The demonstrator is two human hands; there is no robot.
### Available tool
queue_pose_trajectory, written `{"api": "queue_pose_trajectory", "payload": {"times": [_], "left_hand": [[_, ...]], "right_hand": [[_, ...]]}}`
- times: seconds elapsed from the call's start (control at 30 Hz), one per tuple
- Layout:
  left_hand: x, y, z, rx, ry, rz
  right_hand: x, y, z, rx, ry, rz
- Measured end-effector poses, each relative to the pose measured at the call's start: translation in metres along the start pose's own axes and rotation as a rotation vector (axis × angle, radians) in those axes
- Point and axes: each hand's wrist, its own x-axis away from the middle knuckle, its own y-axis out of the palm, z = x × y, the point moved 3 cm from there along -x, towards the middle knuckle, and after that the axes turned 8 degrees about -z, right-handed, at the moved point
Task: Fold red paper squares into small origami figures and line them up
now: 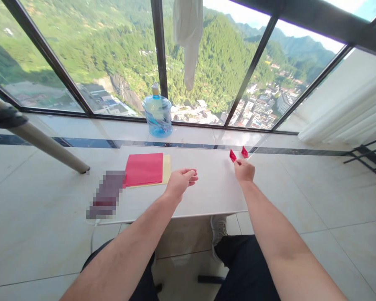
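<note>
My right hand (245,170) is over the far right part of the white table (207,196), its fingers closed at the lower edge of a small folded red paper boat (232,156). A second red paper boat (245,152) stands just beyond that hand, a little to the right. My left hand (182,182) hovers around the middle of the table with its fingers loosely stretched and nothing visible in them. To its left lies a stack of red paper sheets (144,169), with yellow paper (166,167) showing from underneath.
A pixelated dark flat object (106,195) lies at the table's left end, with a white cable (92,238) hanging down. Behind the table a blue water jug (158,115) stands by the windows. A slanted pole (50,142) is at left, a dark rack (368,152) at right.
</note>
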Motion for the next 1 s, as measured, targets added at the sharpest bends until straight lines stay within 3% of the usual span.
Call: {"api": "queue_pose_trajectory", "payload": {"times": [0.33, 1.0], "left_hand": [[-0.006, -0.002, -0.005, -0.054, -0.006, -0.001], [-0.008, 0.002, -0.006, -0.083, -0.012, 0.010]], "right_hand": [[-0.039, 0.007, 0.021, 0.110, 0.079, 0.010], [-0.045, 0.012, 0.027, 0.165, 0.076, 0.000]]}}
